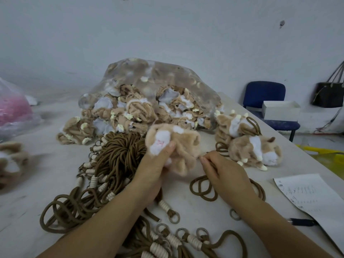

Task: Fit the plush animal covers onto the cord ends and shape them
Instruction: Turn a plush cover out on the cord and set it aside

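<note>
Cords (119, 161) of brown rope with cream-bound ends sprawl nearest on the pale worktop (28, 211), just beyond them the left hand (156, 170) grips a fuzzy tan-and-white plush cover (182, 146) whose right edge the right hand (225, 174) pinches, and a clear bag (149, 81) of covers lies behind, before a grey wall (167, 25).

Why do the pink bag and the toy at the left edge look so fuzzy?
Head view: the wide-angle lens likely smears the edges, so the pink bag and toy blur; the cover in the left hand, mid-frame, is sharper; light is soft, shadows faint, no harsh glare.
</note>
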`<state>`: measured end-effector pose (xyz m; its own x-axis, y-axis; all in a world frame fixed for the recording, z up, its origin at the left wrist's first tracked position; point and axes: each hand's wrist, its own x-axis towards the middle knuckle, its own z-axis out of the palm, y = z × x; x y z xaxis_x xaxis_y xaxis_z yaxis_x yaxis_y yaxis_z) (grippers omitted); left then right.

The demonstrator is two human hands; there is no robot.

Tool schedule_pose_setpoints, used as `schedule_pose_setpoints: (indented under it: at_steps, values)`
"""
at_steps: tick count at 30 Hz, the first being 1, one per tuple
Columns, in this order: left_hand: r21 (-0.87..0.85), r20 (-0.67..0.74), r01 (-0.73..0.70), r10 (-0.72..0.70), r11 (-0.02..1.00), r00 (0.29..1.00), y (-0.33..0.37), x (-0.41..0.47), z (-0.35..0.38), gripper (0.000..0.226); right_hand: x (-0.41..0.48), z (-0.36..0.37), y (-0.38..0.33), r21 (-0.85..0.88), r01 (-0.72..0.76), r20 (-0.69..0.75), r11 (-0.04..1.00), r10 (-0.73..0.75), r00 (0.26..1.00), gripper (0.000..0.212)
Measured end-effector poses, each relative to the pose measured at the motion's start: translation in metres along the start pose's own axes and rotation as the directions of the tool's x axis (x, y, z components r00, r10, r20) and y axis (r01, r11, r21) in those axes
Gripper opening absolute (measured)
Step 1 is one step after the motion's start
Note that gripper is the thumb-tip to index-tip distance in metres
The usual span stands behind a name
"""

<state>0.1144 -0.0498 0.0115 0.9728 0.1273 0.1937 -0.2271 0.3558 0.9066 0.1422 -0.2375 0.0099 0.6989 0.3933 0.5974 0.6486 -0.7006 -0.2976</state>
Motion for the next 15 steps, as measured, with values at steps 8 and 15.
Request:
schedule_pose_setpoints:
  at_steps: [8, 15]
  values:
    - [-0.287, -0.094, 0.037, -0.066, 0.957, 0.993, 0.0074, 0.0008, 0.0005, 0.04, -0.002, 0.0021, -0.0078, 0.0, 0.04, -0.003, 0.999, -0.04, 0.999, 0.037]
    - [-0.215, -0.02, 0.084, -0.091, 0.973, 0.996, 0.0062, -0.0026, 0.0055, 0.045, -0.0034, 0.0025, -0.0015, 0.107, -0.038, 0.034, 0.994, 0.035, 0.999, 0.021]
